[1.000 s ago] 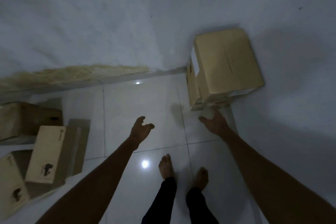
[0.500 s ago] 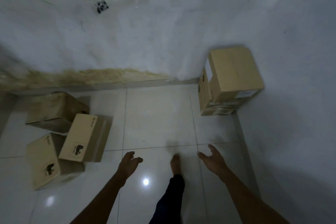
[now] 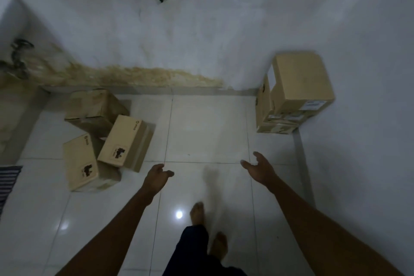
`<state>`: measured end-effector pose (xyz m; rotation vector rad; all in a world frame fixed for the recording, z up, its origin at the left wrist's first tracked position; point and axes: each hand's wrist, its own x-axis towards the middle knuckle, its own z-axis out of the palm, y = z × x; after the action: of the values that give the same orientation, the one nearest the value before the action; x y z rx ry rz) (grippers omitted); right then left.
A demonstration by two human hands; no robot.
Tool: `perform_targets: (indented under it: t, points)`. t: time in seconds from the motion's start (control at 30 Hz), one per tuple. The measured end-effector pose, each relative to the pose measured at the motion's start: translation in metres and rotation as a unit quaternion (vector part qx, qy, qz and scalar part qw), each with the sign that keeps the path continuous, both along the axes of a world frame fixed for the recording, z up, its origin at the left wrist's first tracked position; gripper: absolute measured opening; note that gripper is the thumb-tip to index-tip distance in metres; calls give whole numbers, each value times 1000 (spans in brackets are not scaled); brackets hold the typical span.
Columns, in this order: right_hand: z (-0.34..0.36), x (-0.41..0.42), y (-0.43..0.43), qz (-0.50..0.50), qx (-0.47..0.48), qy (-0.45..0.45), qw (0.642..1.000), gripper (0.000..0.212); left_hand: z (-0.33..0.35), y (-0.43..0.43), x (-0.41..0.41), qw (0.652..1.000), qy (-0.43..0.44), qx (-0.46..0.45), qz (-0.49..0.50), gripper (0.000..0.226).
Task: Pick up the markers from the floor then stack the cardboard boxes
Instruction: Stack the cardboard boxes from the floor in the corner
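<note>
Both hands out front and empty: left hand (image 3: 156,178) loosely curled, right hand (image 3: 259,168) spread. Three loose boxes (image 3: 122,139) lie jumbled on the floor (image 3: 208,132) to the left; stacked boxes (image 3: 295,92) sit in the right corner.

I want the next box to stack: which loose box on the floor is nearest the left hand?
The tilted middle box, leaning on its neighbours, is nearest the left hand; the other two loose boxes lie farther left and behind.
</note>
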<state>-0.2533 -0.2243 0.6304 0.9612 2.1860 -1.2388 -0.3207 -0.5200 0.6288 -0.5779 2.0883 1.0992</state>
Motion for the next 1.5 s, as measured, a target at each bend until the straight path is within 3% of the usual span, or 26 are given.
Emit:
perform_targets:
  t: [0.7, 0.9, 1.07, 1.5]
  points:
    - [-9, -120, -194, 83, 11, 3, 996, 77, 6, -181, -84, 998, 0, -5, 57, 67]
    - [-22, -170, -261, 70, 6, 27, 997, 80, 5, -239, -132, 998, 27, 7, 61, 56]
    - [-42, -204, -299, 50, -22, 29, 998, 85, -3, -280, -161, 997, 36, -15, 66, 59]
    - [-148, -298, -319, 55, -74, -4, 996, 92, -83, -295, -242, 996, 42, -48, 58, 42]
